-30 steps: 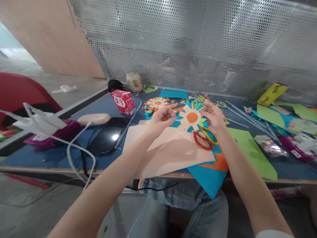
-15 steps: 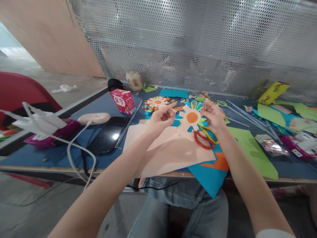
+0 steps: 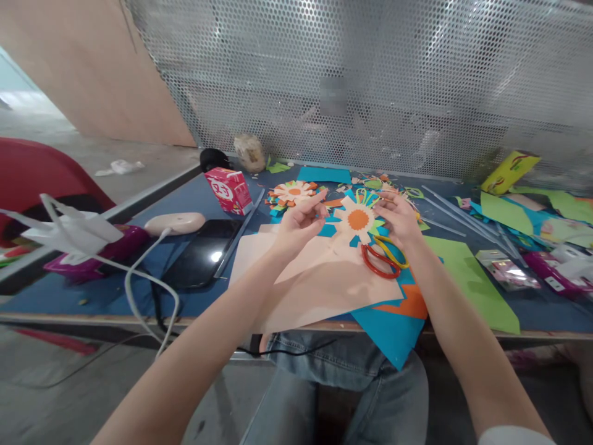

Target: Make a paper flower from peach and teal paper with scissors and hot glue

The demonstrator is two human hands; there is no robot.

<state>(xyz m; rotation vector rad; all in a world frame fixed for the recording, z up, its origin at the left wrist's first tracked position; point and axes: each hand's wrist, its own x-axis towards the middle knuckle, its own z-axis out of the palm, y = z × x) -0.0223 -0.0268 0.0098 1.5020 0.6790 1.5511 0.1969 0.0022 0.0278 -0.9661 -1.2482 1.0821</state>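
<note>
A layered paper flower (image 3: 358, 220) with an orange centre, beige petals and blue and green ones behind lies between my hands. My right hand (image 3: 401, 216) pinches its right edge between thumb and fingers. To the left, my left hand (image 3: 300, 224) has its index finger stretched out and the other fingers loosely bent, with nothing visible in them. Red and yellow scissor handles (image 3: 380, 264) lie just below the flower; their blades are hidden. Under all this spreads a beige paper sheet (image 3: 319, 284). Behind my left hand is another paper flower (image 3: 294, 191).
A phone (image 3: 204, 253), a pink box (image 3: 228, 190) and a white cable (image 3: 132, 281) lie to the left. Green paper (image 3: 467, 278) and long clear sticks (image 3: 463, 213) are on the right. Blue paper (image 3: 386, 334) overhangs the front edge. A perforated metal panel (image 3: 370, 93) stands behind.
The whole view has shifted very slightly. Both hands and the paper flower stay in nearly the same places.
</note>
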